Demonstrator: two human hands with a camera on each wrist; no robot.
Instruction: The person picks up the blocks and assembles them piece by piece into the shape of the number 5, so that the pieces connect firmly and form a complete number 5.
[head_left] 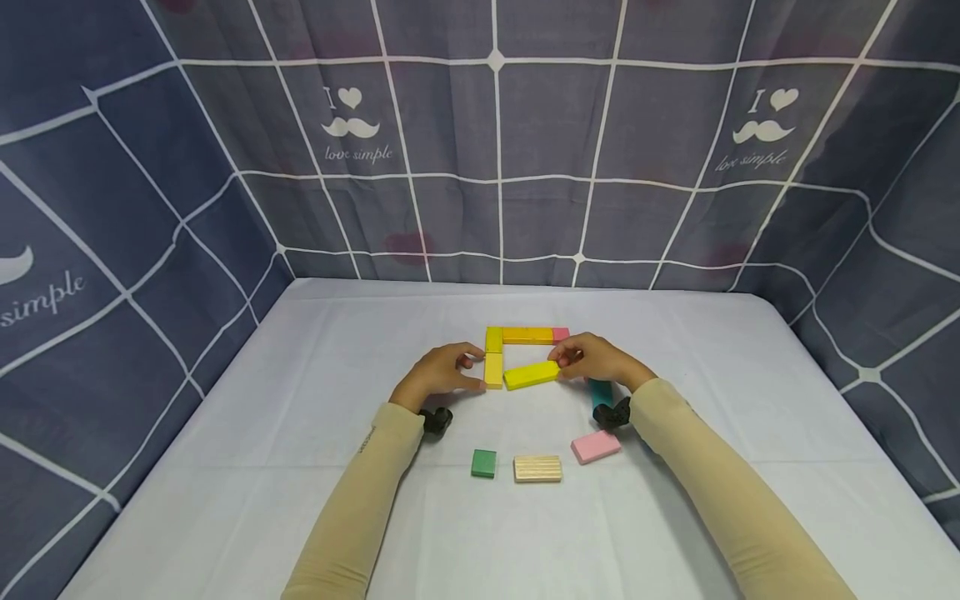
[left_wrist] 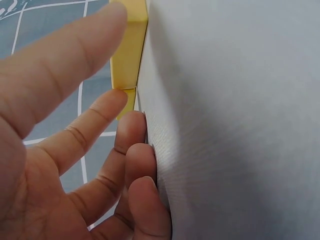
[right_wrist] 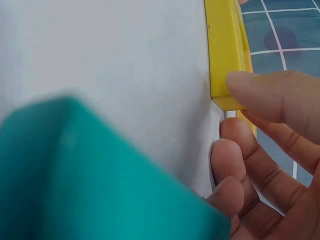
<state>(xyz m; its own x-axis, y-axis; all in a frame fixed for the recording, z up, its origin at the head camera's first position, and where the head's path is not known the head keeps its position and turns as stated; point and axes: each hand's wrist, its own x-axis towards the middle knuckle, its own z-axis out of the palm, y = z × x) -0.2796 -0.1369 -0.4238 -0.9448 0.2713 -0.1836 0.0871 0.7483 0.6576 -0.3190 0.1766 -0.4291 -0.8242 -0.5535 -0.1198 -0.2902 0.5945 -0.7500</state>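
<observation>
I see the right hand [head_left: 600,360] pinching a smooth, bright-yellow rectangular block [head_left: 529,376] by its right end, the block angled just right of a pale-yellow rectangular block [head_left: 492,372]. I have the left hand [head_left: 438,371] half open, gripping nothing, fingertips beside that pale-yellow block; I can't tell whether they touch.

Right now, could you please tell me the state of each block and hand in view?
Left hand: thumb and forefinger apart
Right hand: pinching bright yellow block
Bright yellow block: slanted
Left yellow blocks: end to end
Far yellow block, far pink block: end to end
Teal block: partly hidden
Green block: untouched
Ridged block: untouched
Near pink block: untouched
</observation>
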